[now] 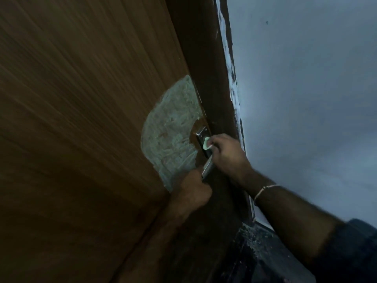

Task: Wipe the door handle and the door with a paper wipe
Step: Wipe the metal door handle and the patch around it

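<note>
We reach both arms toward the door handle (207,169): our left hand (194,190) closes its grip on the lever's lower end, our right hand (228,155) pinches above, wrist bent.
</note>
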`<state>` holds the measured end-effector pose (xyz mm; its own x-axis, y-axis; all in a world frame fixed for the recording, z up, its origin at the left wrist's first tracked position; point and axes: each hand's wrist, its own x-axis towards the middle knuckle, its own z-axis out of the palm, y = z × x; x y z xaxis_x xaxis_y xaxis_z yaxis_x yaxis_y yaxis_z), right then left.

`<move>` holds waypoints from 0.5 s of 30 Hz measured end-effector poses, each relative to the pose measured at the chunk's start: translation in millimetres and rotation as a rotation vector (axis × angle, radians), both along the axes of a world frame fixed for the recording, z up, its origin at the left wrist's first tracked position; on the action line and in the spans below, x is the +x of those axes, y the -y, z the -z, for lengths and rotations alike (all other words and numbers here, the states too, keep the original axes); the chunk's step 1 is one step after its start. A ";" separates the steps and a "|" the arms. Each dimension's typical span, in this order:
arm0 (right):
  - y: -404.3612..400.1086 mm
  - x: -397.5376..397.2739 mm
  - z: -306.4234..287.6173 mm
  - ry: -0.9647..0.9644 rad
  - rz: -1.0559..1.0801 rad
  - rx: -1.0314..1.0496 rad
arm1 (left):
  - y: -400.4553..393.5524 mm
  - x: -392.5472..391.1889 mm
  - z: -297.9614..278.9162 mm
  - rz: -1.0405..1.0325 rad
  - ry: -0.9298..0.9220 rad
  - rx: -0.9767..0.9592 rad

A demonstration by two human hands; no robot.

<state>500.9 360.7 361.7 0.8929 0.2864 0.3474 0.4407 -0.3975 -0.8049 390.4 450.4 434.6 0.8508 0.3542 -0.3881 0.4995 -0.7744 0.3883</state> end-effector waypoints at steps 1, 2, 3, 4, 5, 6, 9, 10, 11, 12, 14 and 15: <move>-4.4 5.0 -5.9 0.023 0.003 -0.072 | 0.2 -0.7 -1.1 -0.006 -0.001 -0.013; -7.7 8.8 -12.4 0.039 0.018 -0.133 | 0.1 -0.6 -1.3 -0.013 0.000 -0.017; -9.8 11.0 -18.0 0.037 0.031 -0.194 | -0.8 -0.3 -0.7 -0.015 0.008 -0.015; -10.0 10.5 -22.0 0.047 0.031 -0.261 | -2.1 0.3 0.6 -0.013 0.011 -0.007; -8.8 7.2 -24.4 0.081 0.016 -0.326 | -4.1 0.6 3.5 -0.011 0.014 -0.007; -6.7 3.0 -25.1 0.128 -0.013 -0.381 | -5.9 0.1 4.9 -0.013 0.013 -0.006; 0.2 -0.6 -28.3 0.147 -0.101 -0.471 | -7.2 -2.7 6.3 -0.007 0.031 -0.008; -0.1 2.4 -30.8 0.144 -0.121 -0.503 | -6.5 -2.6 7.2 -0.006 0.027 -0.018; -2.0 6.8 -32.9 0.148 -0.144 -0.541 | -5.6 -2.2 7.5 -0.006 0.026 -0.029; -5.4 10.5 -34.6 0.163 -0.174 -0.587 | -5.3 -1.2 7.2 -0.009 0.026 -0.031; -8.8 14.1 -39.3 0.213 -0.232 -0.673 | -5.8 -1.1 5.7 -0.011 0.029 -0.030; -7.0 16.5 -42.4 0.234 -0.253 -0.711 | -6.5 -0.9 5.9 -0.013 0.029 -0.031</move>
<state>517.4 367.7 404.1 0.6970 0.6953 0.1756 0.7132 -0.6466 -0.2708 389.4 457.0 428.6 0.8573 0.3536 -0.3741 0.4976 -0.7552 0.4266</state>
